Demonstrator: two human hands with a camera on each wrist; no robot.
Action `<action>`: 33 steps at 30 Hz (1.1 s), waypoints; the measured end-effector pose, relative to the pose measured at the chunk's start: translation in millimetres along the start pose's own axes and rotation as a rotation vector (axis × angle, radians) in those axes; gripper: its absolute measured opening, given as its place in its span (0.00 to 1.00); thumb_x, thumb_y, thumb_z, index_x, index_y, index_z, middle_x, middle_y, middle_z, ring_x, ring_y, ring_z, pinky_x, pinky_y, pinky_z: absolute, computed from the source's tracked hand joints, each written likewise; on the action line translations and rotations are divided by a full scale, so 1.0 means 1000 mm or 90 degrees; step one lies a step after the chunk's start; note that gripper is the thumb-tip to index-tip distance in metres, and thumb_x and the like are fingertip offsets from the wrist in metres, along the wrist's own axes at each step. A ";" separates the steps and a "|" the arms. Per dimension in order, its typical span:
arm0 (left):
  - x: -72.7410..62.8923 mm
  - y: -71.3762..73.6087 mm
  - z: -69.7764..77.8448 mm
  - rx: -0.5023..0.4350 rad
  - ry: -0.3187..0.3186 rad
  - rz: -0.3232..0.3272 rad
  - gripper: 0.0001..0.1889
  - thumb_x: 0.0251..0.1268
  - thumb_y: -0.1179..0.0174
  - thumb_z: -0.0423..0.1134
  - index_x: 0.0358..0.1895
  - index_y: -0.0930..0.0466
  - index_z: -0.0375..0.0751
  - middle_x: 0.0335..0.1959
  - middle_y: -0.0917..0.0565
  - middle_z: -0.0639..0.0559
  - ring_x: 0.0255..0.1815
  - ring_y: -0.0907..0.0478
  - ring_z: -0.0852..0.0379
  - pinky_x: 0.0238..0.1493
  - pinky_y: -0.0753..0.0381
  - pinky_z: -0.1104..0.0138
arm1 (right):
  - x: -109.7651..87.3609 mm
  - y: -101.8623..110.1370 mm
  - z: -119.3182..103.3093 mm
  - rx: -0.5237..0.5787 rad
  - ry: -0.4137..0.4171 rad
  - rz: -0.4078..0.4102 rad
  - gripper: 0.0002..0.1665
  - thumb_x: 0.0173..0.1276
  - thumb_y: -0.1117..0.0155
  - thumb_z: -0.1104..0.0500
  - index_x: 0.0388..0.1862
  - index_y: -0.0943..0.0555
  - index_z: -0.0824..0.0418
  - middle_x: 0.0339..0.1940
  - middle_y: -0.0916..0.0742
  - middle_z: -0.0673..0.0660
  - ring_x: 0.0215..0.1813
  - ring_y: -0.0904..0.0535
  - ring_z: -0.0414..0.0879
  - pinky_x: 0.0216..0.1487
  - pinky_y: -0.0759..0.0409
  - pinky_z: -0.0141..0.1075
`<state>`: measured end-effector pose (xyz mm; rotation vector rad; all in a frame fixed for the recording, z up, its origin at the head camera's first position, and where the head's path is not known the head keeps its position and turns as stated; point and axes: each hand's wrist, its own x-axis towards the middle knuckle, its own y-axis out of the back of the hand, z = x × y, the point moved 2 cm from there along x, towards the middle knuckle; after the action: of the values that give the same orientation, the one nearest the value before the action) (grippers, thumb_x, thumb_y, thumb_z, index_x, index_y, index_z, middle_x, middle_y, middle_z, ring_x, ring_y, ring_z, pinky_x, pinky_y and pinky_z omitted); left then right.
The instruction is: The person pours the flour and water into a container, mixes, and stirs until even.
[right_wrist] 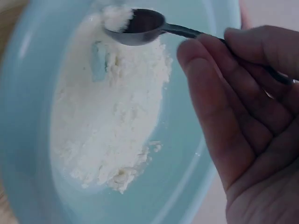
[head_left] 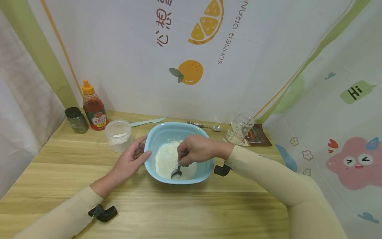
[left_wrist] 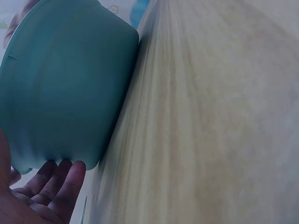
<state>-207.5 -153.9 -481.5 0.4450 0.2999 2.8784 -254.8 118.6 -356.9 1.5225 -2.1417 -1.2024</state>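
A light blue bowl (head_left: 155, 136) stands on the wooden table with white powder (head_left: 167, 157) spread over its bottom. My left hand (head_left: 132, 157) holds the bowl's left side, thumb at the rim; in the left wrist view the fingertips (left_wrist: 74, 169) press against its outer wall. Over the bowl, my right hand (head_left: 194, 151) pinches the thin handle of a small dark measuring spoon (head_left: 176, 173) between thumb and fingers. White powder lies in the scoop of the spoon (right_wrist: 140, 35), low over the powder in the bowl.
Behind the bowl are a clear tub (head_left: 118, 141) of white powder, a red sauce bottle (head_left: 95, 111), a green jar (head_left: 76, 121), a pale knife (head_left: 148, 121) and a metal spoon (head_left: 216, 128). A clear cup (head_left: 235, 132) and a dark packet (head_left: 259, 136) lie rightward. Curtains border the table.
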 end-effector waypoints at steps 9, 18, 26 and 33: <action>-0.001 0.000 0.001 -0.001 0.001 0.000 0.33 0.90 0.42 0.37 0.89 0.41 0.39 0.66 0.16 0.32 0.64 0.17 0.40 0.57 0.12 0.69 | 0.010 0.011 0.016 -0.047 -0.055 0.114 0.07 0.77 0.26 0.61 0.36 0.08 0.55 0.29 0.08 0.46 0.33 0.11 0.38 0.38 0.12 0.33; -0.001 0.000 0.000 -0.001 -0.006 0.003 0.33 0.89 0.41 0.36 0.88 0.40 0.38 0.64 0.15 0.33 0.61 0.16 0.50 0.57 0.12 0.69 | -0.006 0.016 0.015 -0.125 -0.076 0.075 0.10 0.76 0.27 0.63 0.32 0.10 0.54 0.24 0.12 0.41 0.28 0.18 0.37 0.32 0.20 0.33; 0.000 0.001 0.000 0.004 -0.012 0.001 0.33 0.89 0.42 0.36 0.88 0.40 0.38 0.63 0.15 0.33 0.61 0.15 0.50 0.56 0.11 0.68 | 0.010 -0.002 -0.012 -0.082 0.008 -0.016 0.08 0.75 0.27 0.63 0.33 0.09 0.55 0.25 0.12 0.39 0.30 0.17 0.32 0.35 0.20 0.29; 0.000 0.000 0.000 -0.002 0.000 -0.003 0.33 0.89 0.42 0.37 0.89 0.41 0.39 0.64 0.15 0.33 0.62 0.16 0.46 0.55 0.10 0.67 | 0.037 0.000 -0.006 -0.061 -0.022 0.056 0.06 0.78 0.27 0.62 0.37 0.09 0.58 0.29 0.08 0.45 0.33 0.13 0.35 0.37 0.16 0.29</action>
<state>-207.2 -153.9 -482.1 0.4434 0.2968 2.8742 -267.1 83.2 -362.6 1.3621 -2.1165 -1.2911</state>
